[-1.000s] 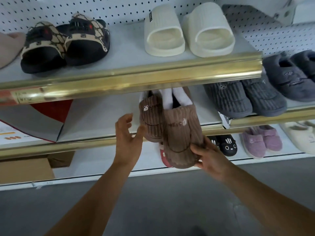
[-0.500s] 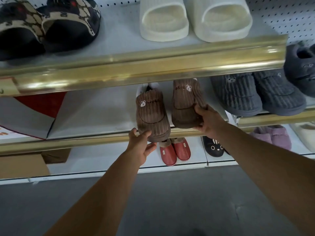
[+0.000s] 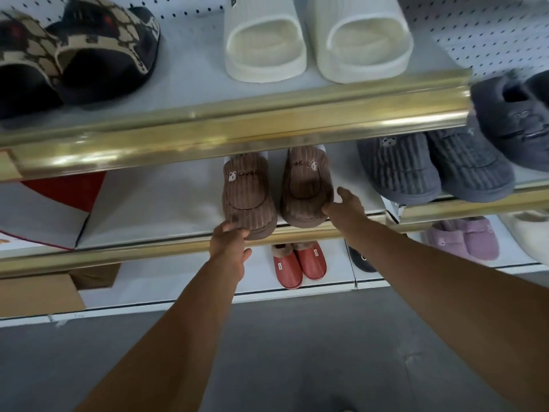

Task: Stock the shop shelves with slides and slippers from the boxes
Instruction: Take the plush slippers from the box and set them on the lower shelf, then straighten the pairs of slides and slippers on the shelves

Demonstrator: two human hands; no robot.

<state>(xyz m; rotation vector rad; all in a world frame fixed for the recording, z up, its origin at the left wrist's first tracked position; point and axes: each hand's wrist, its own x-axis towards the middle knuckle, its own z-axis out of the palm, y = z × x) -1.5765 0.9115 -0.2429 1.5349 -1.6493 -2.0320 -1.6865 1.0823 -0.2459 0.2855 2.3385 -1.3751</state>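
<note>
Two brown corduroy slippers with small bear badges lie side by side on the middle shelf [image 3: 154,203], toes toward me. My left hand [image 3: 230,242] grips the toe of the left brown slipper [image 3: 246,197] at the shelf's gold front rail. My right hand [image 3: 344,206] holds the toe and right side of the right brown slipper [image 3: 306,185]. The heels of both slippers are hidden under the top shelf's gold rail [image 3: 237,126].
Top shelf: patterned black-and-tan slides [image 3: 89,55] and cream slides [image 3: 315,40]. Grey corduroy slippers [image 3: 430,168] stand right of the brown pair, darker ones [image 3: 517,114] beyond. Bottom shelf holds red slippers [image 3: 300,264], lilac slippers [image 3: 466,237], a cardboard box [image 3: 38,295]. Red-white board [image 3: 44,209] at left.
Both hands carried the brown slippers from in front of the shelves up onto the middle shelf and set them apart side by side; the left one has moved further in since half a second ago.
</note>
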